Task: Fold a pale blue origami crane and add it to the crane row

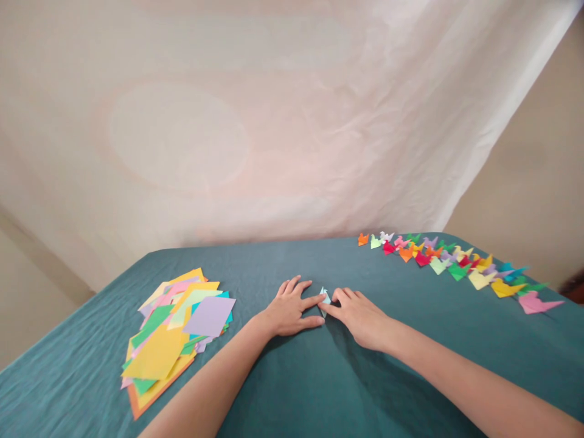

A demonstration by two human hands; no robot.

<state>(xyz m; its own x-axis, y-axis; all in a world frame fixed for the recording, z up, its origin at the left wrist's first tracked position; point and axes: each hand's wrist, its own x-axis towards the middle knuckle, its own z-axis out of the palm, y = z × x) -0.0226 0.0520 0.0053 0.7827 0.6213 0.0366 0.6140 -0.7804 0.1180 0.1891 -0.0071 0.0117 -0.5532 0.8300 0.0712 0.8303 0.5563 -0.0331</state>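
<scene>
A small pale blue piece of folded paper (324, 295) lies on the green cloth in front of me, partly covered by my fingers. My left hand (292, 310) rests palm down with its fingers spread, the index fingertip touching the paper's left side. From the right, my right hand (358, 313) presses the paper with its extended index finger, while its other fingers are curled in. The folds under the fingertips are too small to make out fully.
On the left lies a loose heap of coloured paper sheets (157, 353), with a lilac square (210, 316) on top. Several folded paper birds (481, 278) stand in rows along the table's back right edge. A pale hanging cloth (274, 134) backs the green-covered table (283, 389).
</scene>
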